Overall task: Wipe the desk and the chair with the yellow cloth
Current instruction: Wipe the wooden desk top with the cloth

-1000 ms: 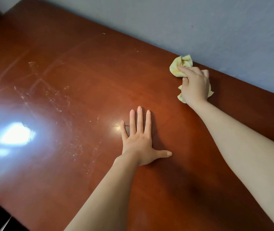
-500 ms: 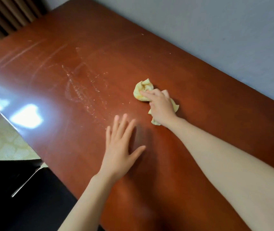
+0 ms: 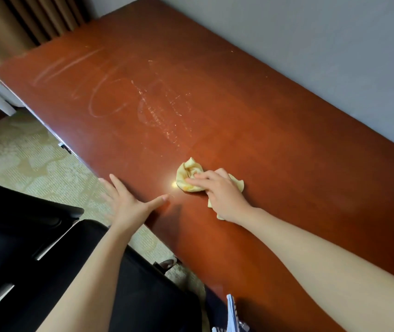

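A crumpled yellow cloth lies on the reddish-brown desk, near its front edge. My right hand lies on top of the cloth, fingers spread over it and pressing it to the wood. My left hand is flat with straight fingers at the desk's front edge, the thumb on the desk top and the fingers reaching out past the edge. A black chair stands at the lower left, in front of the desk. Pale smears and scratch marks show on the desk's left half.
A grey wall runs along the desk's back edge. Brown curtains hang at the upper left. Patterned beige carpet covers the floor left of the desk. A striped blue-and-white piece of fabric shows at the bottom edge.
My right hand has dragged the cloth from the desk's back edge toward the front. My left hand has slid back to the front edge. The view has swung left, showing chair and floor.
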The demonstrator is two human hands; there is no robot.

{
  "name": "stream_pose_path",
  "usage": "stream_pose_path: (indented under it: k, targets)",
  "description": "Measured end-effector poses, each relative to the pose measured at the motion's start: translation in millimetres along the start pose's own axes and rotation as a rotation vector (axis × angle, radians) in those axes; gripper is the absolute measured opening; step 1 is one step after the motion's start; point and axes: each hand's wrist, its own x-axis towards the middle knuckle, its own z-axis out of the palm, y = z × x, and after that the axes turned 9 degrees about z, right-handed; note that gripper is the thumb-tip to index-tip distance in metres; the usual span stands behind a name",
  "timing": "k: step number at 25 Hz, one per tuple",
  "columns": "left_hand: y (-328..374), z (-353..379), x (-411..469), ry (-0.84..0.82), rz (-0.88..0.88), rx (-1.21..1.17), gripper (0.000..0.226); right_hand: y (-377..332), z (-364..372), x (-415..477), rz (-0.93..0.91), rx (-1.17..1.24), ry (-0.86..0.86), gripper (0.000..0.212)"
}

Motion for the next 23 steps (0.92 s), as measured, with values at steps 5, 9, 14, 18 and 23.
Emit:
stream_pose_path:
  k: [5,9,14,18,23]
  targets:
    - [-0.5,-16.9,7.6,-0.219,-0.052,-0.299,0.152,-10.6,10.5,-73.9,-0.059,-0.017,-0.078,0.057]
    - [-4.4,-18.4,3.8,-0.255,-0.023,-0.265,0.147,-7.5,-0.9,-121.5,-0.171,-0.159,-0.149,0.055]
    - [1.0,-16.9,0.1,-0.207,-0.05,-0.118,0.148,-12.5,-11.3,-112.6,-0.399,-0.469,-0.129,0.069]
    - [3.4,-13.4,-2.5,-0.215,-0.088,0.013,0.147,-9.4,-19.2,-86.3,-0.498,-0.478,-0.099,0.054]
    - [3.4,-12.2,5.6,-0.198,-0.067,0.001,0.149,-5.7,-40.8,-14.9,-0.513,-0.468,-0.071,0.054]
